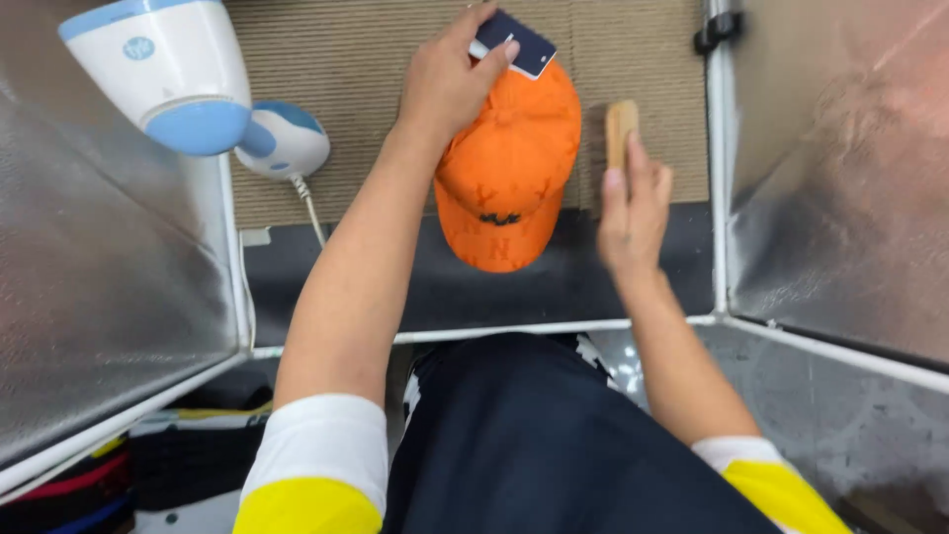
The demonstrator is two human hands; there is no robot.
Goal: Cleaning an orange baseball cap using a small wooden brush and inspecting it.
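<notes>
Left hand (447, 84): in the upper middle of the frame. It is closed around a small dark blue card (514, 42) with a white edge, pinched between thumb and fingers. The hand also rests on the back of the orange cap.

Right hand (631, 213): right of the middle. It looks a bit blurry. The fingers are curled around a wooden brush (622, 129), which sticks up above the fingertips. How tight the grip is, I cannot tell for sure.

Orange cap (506, 168): in the middle of the frame, between the 2 hands. Its brim points down toward the person. It has dark letters stitched on the front. It lies partly on the brown mat and partly on the dark table top.

Wooden brush: just right of the cap, near it but not touching it.

Brown mat (346, 69): a ribbed mat across the top of the frame, under the cap and brush.

Dark table top (415, 287): a dark strip below the mat.

Steamer (168, 74): white and light blue, in the upper left. A round white and blue base (282, 140) sits just beside it, with a white cord (308, 208) running down.

Silver walls (99, 297): shiny sheets on the left and right sides, held by a white frame (720, 158).

Clothes: white and yellow sleeves (316, 465), dark trousers at the bottom.
</notes>
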